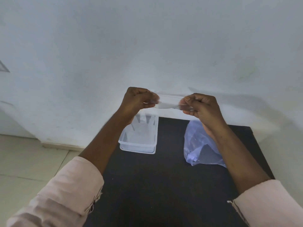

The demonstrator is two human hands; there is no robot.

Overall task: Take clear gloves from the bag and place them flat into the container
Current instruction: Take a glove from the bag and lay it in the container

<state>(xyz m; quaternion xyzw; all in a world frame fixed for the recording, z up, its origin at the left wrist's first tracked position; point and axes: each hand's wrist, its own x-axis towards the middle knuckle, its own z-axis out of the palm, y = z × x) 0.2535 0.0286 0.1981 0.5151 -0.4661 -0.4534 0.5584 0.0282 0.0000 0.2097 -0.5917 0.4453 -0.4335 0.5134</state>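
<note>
With the left hand (139,100) and right hand (199,104) each pinched shut on an end of a clear glove (167,102) above the table's far edge, keep it taut and lower it level into the clear container (138,145), left of the bag (199,145).

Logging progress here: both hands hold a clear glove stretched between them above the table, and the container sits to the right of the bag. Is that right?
Not quite. In the head view the container sits left of the bag, not right. The rest holds: the left hand and right hand each pinch an end of the clear glove, stretched above the table.
</note>
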